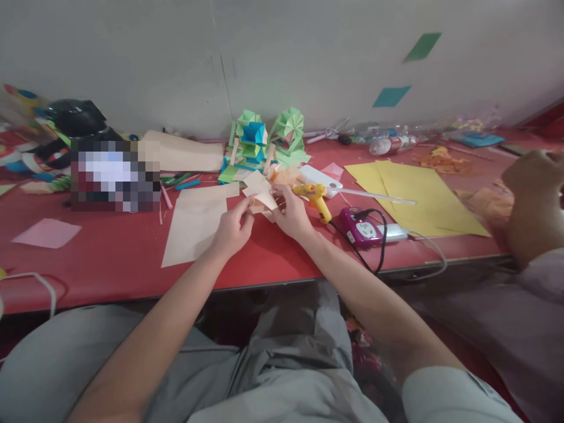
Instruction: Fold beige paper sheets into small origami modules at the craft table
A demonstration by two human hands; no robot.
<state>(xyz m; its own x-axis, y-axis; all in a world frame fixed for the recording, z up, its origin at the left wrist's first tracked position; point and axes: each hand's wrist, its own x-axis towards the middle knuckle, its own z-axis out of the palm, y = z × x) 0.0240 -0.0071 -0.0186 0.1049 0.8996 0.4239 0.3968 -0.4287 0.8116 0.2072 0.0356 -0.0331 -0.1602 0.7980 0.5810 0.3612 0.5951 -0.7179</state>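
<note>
Two hands, the left hand and right hand, are closed in pinches on a light, easily creased folded paper piece, best gripped at its edges, held over the red surface beside a glue gun.

Plain off-white wall runs behind a long red-topped table. One green paper patch and one teal paper patch are stuck on wall. Lighting even, dim, soft shadows.
</note>
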